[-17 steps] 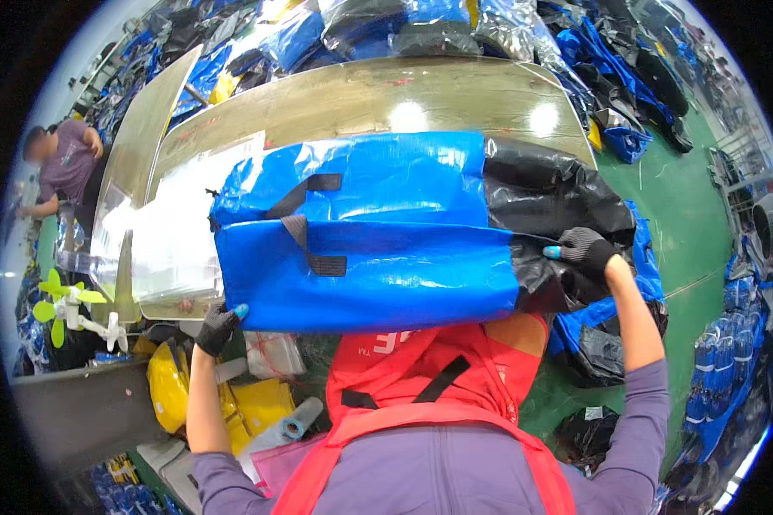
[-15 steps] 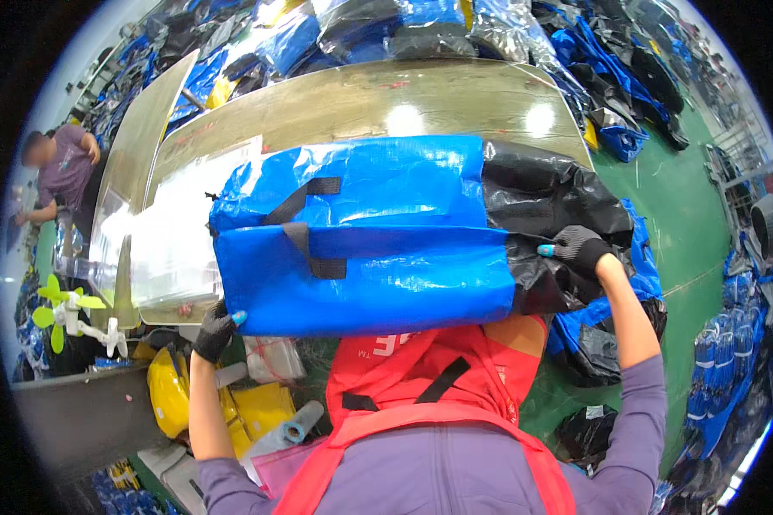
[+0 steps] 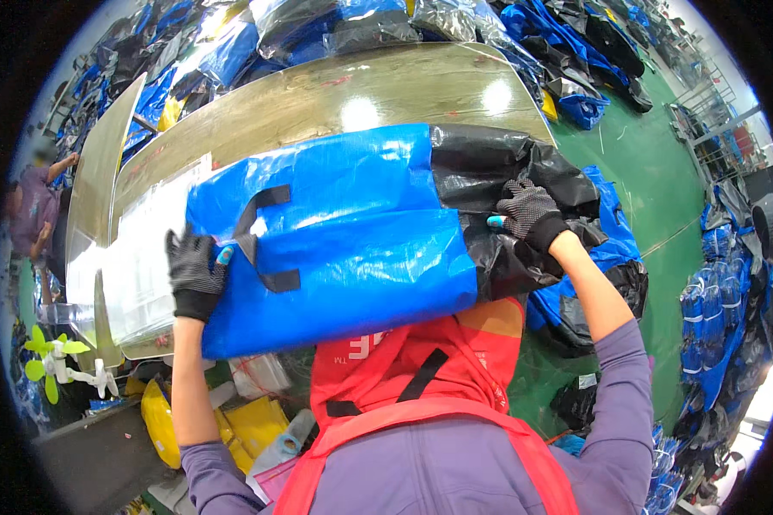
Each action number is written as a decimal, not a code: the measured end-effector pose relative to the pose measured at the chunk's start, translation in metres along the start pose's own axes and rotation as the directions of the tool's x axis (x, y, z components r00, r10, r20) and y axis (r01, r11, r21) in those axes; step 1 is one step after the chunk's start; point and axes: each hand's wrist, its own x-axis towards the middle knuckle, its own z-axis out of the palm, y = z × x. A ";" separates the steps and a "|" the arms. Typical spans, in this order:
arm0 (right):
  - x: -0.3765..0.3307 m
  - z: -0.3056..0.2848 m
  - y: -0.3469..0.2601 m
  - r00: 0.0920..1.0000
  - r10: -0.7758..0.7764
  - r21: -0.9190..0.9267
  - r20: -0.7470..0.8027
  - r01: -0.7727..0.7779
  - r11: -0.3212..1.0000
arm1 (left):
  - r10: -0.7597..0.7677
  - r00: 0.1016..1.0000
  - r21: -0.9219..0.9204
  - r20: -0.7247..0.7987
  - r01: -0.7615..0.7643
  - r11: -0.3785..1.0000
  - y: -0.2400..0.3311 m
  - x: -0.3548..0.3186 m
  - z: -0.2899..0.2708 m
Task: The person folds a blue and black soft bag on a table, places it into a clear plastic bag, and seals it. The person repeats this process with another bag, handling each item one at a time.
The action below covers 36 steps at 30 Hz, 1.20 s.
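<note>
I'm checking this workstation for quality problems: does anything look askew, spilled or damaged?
Mainly the black end of the bag, under the right hand: it looks crumpled and uneven, while the blue part lies much smoother. No spill or tear shows.

Work gloves, one pair, left hand and right hand: dark grey knit, finely flecked, black cuffs, bright blue thumb tips.
Top, one: muted purple, vertical centre line down the front, long sleeves ending along the forearms.
Apron, one: red, red shoulder straps, black strips, white lettering.
</note>
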 end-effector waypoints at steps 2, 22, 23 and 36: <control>-0.001 0.012 0.004 0.998 0.066 -0.005 -0.011 -0.066 0.998 | -0.102 0.969 -0.199 0.224 0.148 0.969 0.005 -0.006 0.030; -0.103 -0.032 -0.064 0.974 -0.103 0.100 -0.204 0.126 0.987 | 0.811 0.583 -0.381 -0.047 -0.761 0.525 0.218 0.122 0.059; -0.095 -0.051 -0.053 0.974 -0.113 0.091 -0.195 0.133 0.987 | 0.853 0.516 -0.391 0.073 -0.772 0.500 0.220 0.124 0.055; 0.130 0.026 0.076 0.852 -0.196 0.466 0.486 -0.063 0.882 | 0.851 0.287 -0.888 0.439 -0.004 0.459 0.077 0.077 0.017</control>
